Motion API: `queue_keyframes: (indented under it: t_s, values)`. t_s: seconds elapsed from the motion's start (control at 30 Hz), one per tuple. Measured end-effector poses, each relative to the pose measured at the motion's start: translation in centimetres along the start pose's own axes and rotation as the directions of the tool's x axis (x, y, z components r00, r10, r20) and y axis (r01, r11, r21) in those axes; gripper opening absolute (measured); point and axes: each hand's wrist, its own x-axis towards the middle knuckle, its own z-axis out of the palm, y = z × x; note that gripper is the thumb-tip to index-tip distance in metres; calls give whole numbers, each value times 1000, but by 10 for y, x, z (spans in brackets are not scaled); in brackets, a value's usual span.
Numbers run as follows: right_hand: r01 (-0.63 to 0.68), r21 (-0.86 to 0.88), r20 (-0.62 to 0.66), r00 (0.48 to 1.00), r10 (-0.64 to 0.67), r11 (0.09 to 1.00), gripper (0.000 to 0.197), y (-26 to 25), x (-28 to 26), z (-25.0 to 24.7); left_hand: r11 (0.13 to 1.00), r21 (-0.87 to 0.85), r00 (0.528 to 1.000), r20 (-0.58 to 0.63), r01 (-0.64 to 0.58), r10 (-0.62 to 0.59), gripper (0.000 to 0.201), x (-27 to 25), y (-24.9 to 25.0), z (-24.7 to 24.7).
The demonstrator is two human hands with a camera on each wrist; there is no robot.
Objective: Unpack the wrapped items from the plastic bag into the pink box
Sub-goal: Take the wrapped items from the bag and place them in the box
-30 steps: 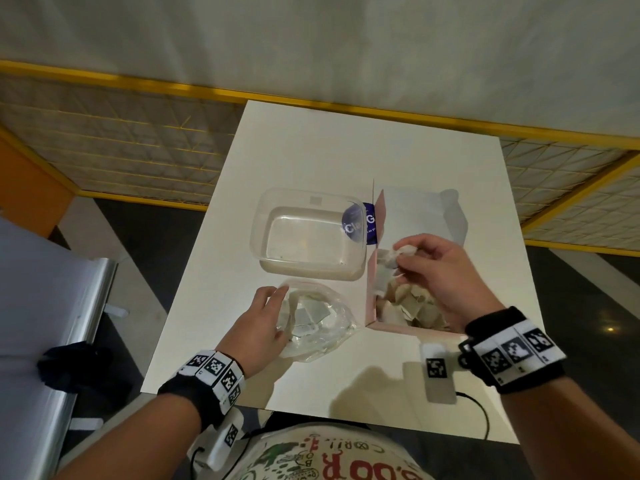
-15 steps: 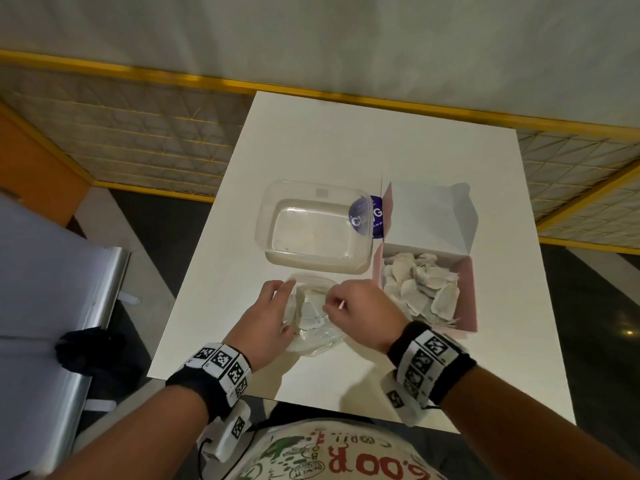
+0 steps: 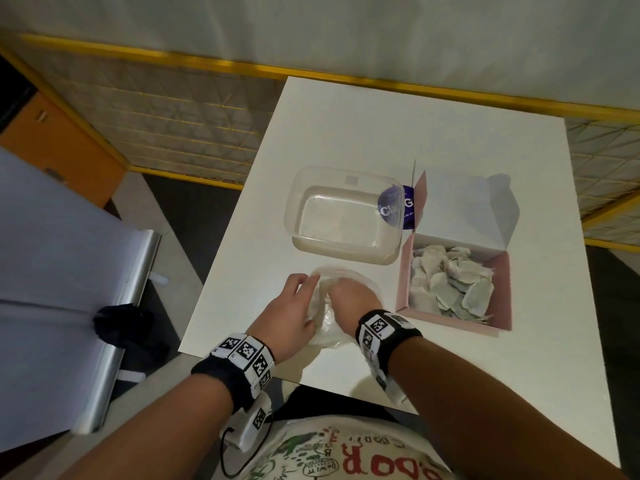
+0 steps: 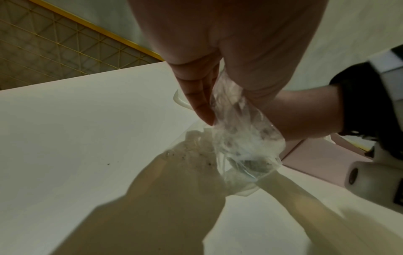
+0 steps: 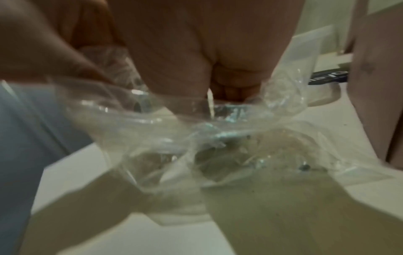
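The clear plastic bag (image 3: 327,329) lies near the white table's front edge. My left hand (image 3: 304,289) pinches its left side, fingers and thumb on the film (image 4: 218,107). A few pale wrapped items (image 4: 196,146) remain inside. My right hand (image 3: 346,292) is pushed into the bag's mouth. In the right wrist view its fingers (image 5: 229,88) curl down behind the crumpled film (image 5: 196,129); what they touch is hidden. To the right stands the open pink box (image 3: 403,271), holding several wrapped items (image 3: 450,285).
A clear plastic tub (image 3: 343,216) stands just behind the bag, beside the box's raised lid (image 3: 464,209) and a purple label (image 3: 408,206). The table (image 3: 381,126) ends close to my body. A grey, metal-edged surface (image 3: 69,271) lies left.
My right hand left the pink box, swung left and went into the bag's mouth. My left hand kept its hold on the bag. The view shifted left.
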Motion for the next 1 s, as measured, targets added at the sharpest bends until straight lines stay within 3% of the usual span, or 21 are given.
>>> queue_keyframes:
  t_s: [0.1, 0.17, 0.27, 0.37, 0.53, 0.67, 0.73, 0.83, 0.9, 0.93, 1.0]
  values:
    - [37, 247, -39, 999, -28, 968, 7, 9, -7, -6, 1000, -3, 1000, -5, -6, 6, 81, 0, -4, 0]
    - [45, 437, -99, 995, -2, 898, 4, 14, -13, -11, 1000, -5, 1000, -5, -4, 4, 81, 2, -5, 0]
    - [6, 715, -113, 988, 107, 699, 5, 21, -26, -26, 1000, 7, 1000, 5, 5, -5, 82, 4, -3, -1]
    - [-23, 907, -43, 988, 145, 420, 4, 30, -40, -44, 1000, 28, 1000, 17, -9, 9, 81, 5, -1, -2]
    - [-11, 998, -1, 984, 178, 67, 12, 51, -62, -75, 999, 41, 999, 34, -14, 12, 79, 7, 2, -2]
    - [149, 985, -109, 934, 341, -92, 7, 78, -87, -114, 999, 46, 999, 37, -3, 1, 79, 7, 3, -2]
    - [185, 982, -177, 854, 490, 33, 5, 103, -100, -128, 999, 45, 999, 35, -4, 3, 80, 7, 2, -2]
    - [-9, 889, -298, 749, 592, 459, 3, 146, -109, -124, 999, 39, 999, 30, -16, 14, 79, 5, 6, -3]
    - [-265, 649, -332, 745, 579, 713, 2, 167, -108, -107, 999, 30, 999, 24, -27, 27, 77, 4, 9, -4]
    - [-363, 495, -323, 766, 555, 789, 2, 173, -106, -96, 999, 26, 999, 23, -33, 33, 76, 3, 11, -3]
    - [-435, 305, -270, 813, 515, 847, 8, 179, -101, -73, 999, 20, 999, 21, -37, 37, 76, 2, 14, -3]
